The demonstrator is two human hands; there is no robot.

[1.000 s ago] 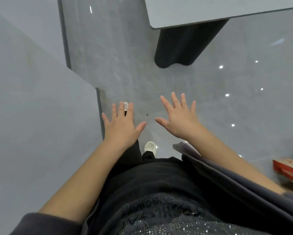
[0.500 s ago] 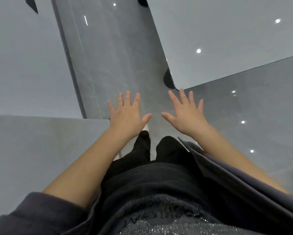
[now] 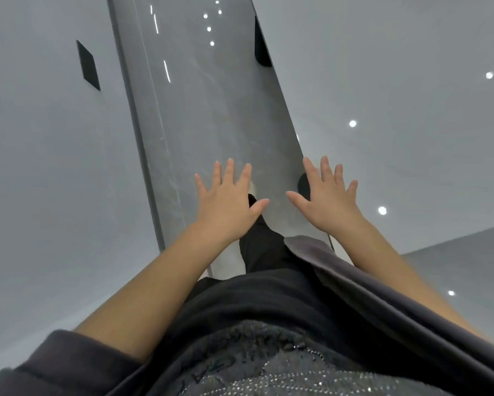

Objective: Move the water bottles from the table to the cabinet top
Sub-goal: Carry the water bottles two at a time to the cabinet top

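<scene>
Both hands are out in front, palms down, holding nothing. The left hand point(image 3: 228, 204) has its fingers point(image 3: 229, 172) straight and fanned apart, thumb stuck out toward the middle. The right hand point(image 3: 325, 201) mirrors it, fingers spread and thumb pointing back at the left one. The two hands are near each other but not touching, and neither rests on anything I can make out; they just hover in the air.

Directly under the left thumb is a black trouser leg point(image 3: 263, 247), with a pale shoe tip point(image 3: 253, 187) peeking out past the hand. Below that is the shiny dark grey tiled floor point(image 3: 211, 110), running away as a narrow strip. The right hand overlaps the edge of a pale grey glossy tabletop point(image 3: 397, 110) dotted with small white light reflections point(image 3: 353, 123), and a dark rounded shape point(image 3: 303, 182) sits under that edge, just beside the right fingers.

On the left is a plain pale grey flat surface point(image 3: 54, 167) with a black diamond-shaped patch point(image 3: 88, 65); can't tell if that's the cabinet. Bare forearms lead back to a dark grey sleeve point(image 3: 54, 364), an open grey jacket flap point(image 3: 354, 275) and a sparkly dark top point(image 3: 297, 378).

The water bottles don't show in this view, so I can't tell where they are.
</scene>
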